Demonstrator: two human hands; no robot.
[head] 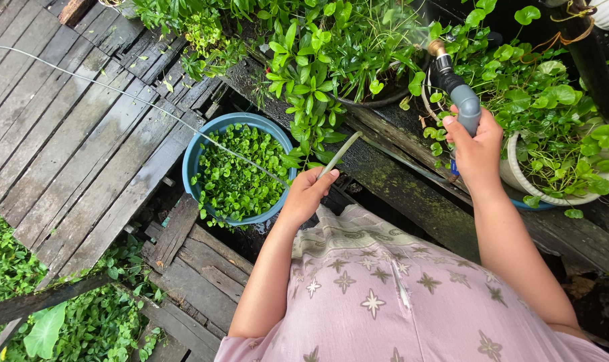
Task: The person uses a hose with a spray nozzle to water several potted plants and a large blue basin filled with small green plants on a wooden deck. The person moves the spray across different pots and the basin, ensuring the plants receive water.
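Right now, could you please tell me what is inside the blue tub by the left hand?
The blue tub is filled with small round green leaves almost to its rim. They cover the inside completely, so whatever lies beneath them cannot be seen.

Blue tub (pixel 196 155), grey spray nozzle (pixel 465 100)

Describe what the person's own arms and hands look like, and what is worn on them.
Both arms are bare from the upper arm down. The left hand and right hand wear no gloves, and no rings, watch or bracelet show. Short sleeves of a pale pink garment, printed with cream star-like flowers, end near the upper arms. The nails look short and unpainted.
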